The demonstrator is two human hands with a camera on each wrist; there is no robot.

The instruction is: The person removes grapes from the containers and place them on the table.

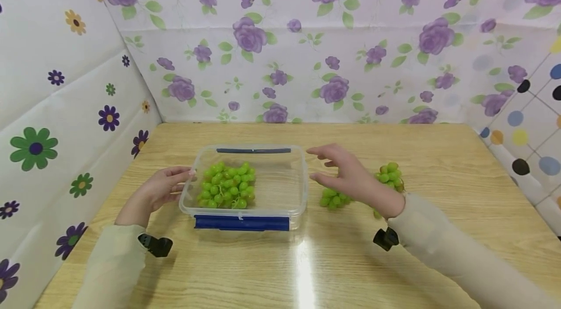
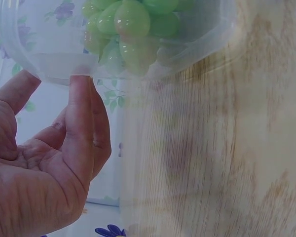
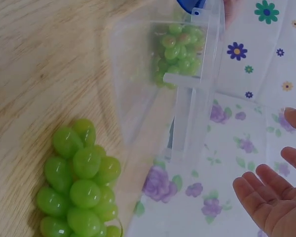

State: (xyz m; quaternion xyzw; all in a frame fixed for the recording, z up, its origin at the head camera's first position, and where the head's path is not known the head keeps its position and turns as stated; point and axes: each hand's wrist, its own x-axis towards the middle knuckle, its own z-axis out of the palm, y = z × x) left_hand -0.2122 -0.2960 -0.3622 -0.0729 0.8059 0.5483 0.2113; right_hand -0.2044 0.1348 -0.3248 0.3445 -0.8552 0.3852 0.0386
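Pale sleeves (image 1: pixel 460 248), relaxed left hand (image 1: pixel 162 187) touching clear box (image 1: pixel 280 185) of grapes (image 1: pixel 228 187), unclenched right hand (image 1: pixel 350 172) hovering near loose grape bunches (image 1: pixel 391 176)

Beyond the left hand (image 1: pixel 164 186) and right hand (image 1: pixel 350 172), I see a back wall (image 1: pixel 307 70) printed with purple roses, creased crosswise. Left of them, a white wall (image 1: pixel 70 124) carries daisies; to the right, another (image 1: pixel 539 119) has coloured dots on a grid. Beneath spreads a wood-grained table (image 1: pixel 219 270), light glaring nearer me, between both.
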